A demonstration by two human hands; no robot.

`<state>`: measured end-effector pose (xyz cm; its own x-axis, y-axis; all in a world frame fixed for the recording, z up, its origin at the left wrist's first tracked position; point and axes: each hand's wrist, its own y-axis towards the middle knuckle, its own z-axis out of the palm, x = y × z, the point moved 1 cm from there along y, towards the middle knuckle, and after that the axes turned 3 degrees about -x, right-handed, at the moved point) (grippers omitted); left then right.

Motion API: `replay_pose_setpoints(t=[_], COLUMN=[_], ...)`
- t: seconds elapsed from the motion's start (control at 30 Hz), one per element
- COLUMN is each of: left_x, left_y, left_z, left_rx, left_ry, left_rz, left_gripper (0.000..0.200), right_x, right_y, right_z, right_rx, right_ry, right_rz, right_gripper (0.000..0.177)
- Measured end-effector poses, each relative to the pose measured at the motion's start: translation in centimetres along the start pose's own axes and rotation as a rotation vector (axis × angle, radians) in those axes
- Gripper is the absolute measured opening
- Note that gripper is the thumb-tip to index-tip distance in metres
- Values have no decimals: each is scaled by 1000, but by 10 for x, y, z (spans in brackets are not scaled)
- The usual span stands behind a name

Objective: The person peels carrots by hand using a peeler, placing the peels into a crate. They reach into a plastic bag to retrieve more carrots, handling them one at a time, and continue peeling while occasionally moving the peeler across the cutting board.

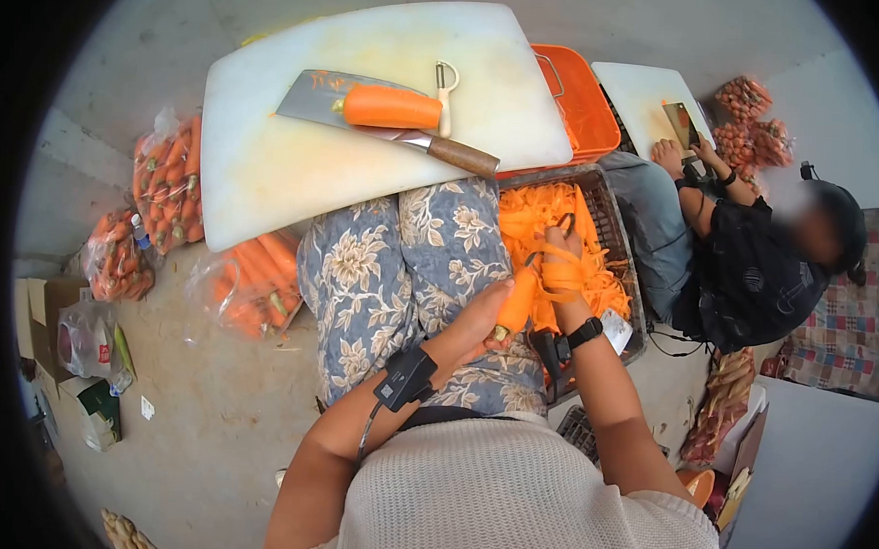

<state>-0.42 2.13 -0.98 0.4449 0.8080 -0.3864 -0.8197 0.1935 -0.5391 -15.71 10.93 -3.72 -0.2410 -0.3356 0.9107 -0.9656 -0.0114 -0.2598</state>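
Note:
My left hand (484,317) is wrapped round a peeled carrot (519,301), its stem end pointing down toward me. Just beyond the carrot, my right hand (564,259) is closed on what looks like a peeler (568,222); only a dark loop of it shows. Orange peel strips (559,276) drape over that hand. Beneath both is a dark plastic crate (618,215) filled with carrot peelings (539,208). On the white cutting board (269,177) lie a cleaver (463,155), a peeled carrot (392,107) resting across its blade, and a white-handled peeler (445,99).
An orange bin (586,101) stands behind the crate. Bagged carrots (167,183) lie at the left, with another open bag (260,283) beside my leg. At the right, a co-worker (760,257) holds a knife (684,126) at a second board (639,93).

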Motion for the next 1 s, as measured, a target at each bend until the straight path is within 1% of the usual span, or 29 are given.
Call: replay_pose_setpoints(t=[0.03, 0.1, 0.17, 0.23, 0.27, 0.33, 0.37, 0.4, 0.43, 0.47, 0.5, 0.57, 0.63, 0.7, 0.77, 0.8, 0.87, 1.0], left_x=[1, 0, 0, 1, -1, -2, -1, -2, -3, -3, -2, -3, 0, 1, -1, 1, 4, 3], left_y=[-1, -2, -2, -1, 0, -4, -6, -8, -10, -12, -12, -10, -4, -5, -9, -8, -6, -6], left_z=[1, 1, 1, -1, -2, -1, -1, 0, 2, 3, 4, 7, 2, 2, 10, 10, 7, 5], left_rx=[-8, -18, -23, -14, -12, 16, 41, 43, 74, 104, 105, 91, 80, 62, 61, 60, 76, 49], left_ry=[28, 65, 49, 53, 51, 78, 91, 102, 91, 74, 75, -35, -41, -41, 43, 45, 145, 193], left_rz=[-12, -30, -65, -84, -95, -85, -75, -74, -56, -41, -40, -5, -27, -52, 35, 36, 116, 99], left_gripper=[32, 32, 33, 34, 34, 36, 37, 37, 39, 41, 41, 45, 47, 49, 59, 59, 67, 70], right_x=[-1, -3, -25, -41, -41, -43, -46, -59, -57, -57, -45, -27, -15, 14, 25, 21, 12, 2], right_y=[7, 21, 38, 54, 63, 82, 89, 100, 102, 103, 92, 71, 48, -9, -51, -61, -72, -62], right_z=[-3, -12, -11, -11, -15, -29, -38, -48, -52, -58, -66, -75, -71, -44, -26, -19, -8, -5], right_rx=[0, -78, -89, -171, -182, -161, -167, -279, -389, -389, -377, -366, -204, -288, -115, -114, -40, 2], right_ry=[5, -128, -158, -251, -241, -112, -101, -32, 36, 39, 97, 157, 430, 399, 488, 490, 267, 267], right_rz=[3, 29, 7, -116, -117, 101, 98, 71, 43, 41, 49, 52, -48, -196, -205, -205, -304, -256], right_gripper=[23, 22, 22, 22, 22, 23, 23, 24, 24, 24, 24, 25, 24, 22, 19, 19, 20, 20])
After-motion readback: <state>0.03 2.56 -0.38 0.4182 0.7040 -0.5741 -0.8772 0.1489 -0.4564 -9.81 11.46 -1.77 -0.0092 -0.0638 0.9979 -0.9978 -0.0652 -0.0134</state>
